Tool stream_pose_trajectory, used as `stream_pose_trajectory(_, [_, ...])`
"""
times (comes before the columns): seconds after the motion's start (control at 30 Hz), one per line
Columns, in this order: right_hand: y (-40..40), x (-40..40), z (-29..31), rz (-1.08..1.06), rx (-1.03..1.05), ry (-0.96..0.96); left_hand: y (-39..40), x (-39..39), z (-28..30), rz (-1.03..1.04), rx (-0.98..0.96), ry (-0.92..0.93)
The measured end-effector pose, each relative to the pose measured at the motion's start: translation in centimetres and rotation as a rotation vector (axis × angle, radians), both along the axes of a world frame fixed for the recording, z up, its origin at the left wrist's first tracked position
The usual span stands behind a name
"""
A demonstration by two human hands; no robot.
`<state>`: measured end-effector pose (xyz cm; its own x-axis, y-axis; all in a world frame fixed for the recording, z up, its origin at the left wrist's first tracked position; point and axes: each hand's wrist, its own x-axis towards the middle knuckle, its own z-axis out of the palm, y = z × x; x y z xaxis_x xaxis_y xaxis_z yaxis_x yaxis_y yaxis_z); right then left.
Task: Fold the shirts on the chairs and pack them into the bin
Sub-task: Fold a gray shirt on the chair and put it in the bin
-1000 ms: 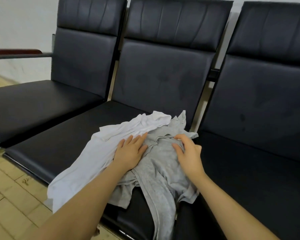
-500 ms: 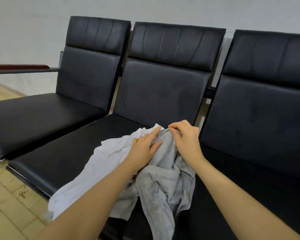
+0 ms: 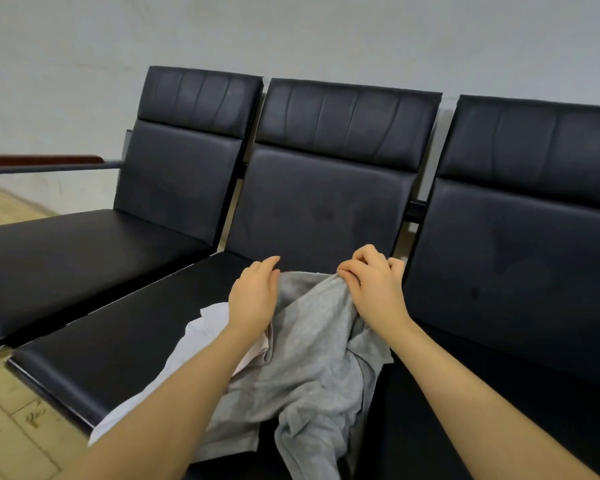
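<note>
A grey shirt (image 3: 312,362) is lifted off the middle black chair (image 3: 125,327), its lower part hanging crumpled over the seat's front edge. My right hand (image 3: 374,289) pinches its top edge in closed fingers. My left hand (image 3: 255,299) holds the same top edge a little to the left, fingers curled over the cloth. A white shirt (image 3: 208,327) lies beneath on the seat, mostly hidden by my left forearm and the grey shirt. No bin is in view.
Three joined black padded chairs stand against a pale wall; the left chair (image 3: 84,244) and the right chair (image 3: 516,271) bear nothing. A wooden armrest (image 3: 42,161) juts at far left. Tiled floor (image 3: 11,427) lies in front.
Both hands have risen from pressing the grey shirt to gripping its top edge, lifted it and moved apart. The view has tilted upward.
</note>
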<state>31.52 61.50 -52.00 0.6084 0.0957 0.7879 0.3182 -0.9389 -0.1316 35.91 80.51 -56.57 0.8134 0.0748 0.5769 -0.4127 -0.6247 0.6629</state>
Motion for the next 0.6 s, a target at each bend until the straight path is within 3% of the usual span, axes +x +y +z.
stream_pose_trajectory(0.1, [0.4, -0.1, 0.3, -0.004, 0.114, 0.01, -0.7, -0.9, 0.1, -0.112, 0.172, -0.157])
stream_pose_trajectory(0.17, [0.6, -0.2, 0.2, 0.016, 0.198, 0.054, -1.8, -2.1, -0.4, -0.252, 0.217, -0.142])
stream_pose_trajectory(0.23, [0.7, -0.3, 0.0, 0.046, 0.251, 0.084, -2.6, -2.9, -1.1, -0.288, 0.162, -0.128])
stream_pose_trajectory(0.4, [0.6, -1.0, 1.0, 0.007, 0.251, 0.05, -2.7, -2.9, 0.4, -0.146, -0.154, -0.101])
stream_pose_trajectory(0.6, [1.2, -1.5, 4.1, 0.054, 0.418, 0.038, -2.4, -2.7, 7.1, -0.246, -0.215, -0.183])
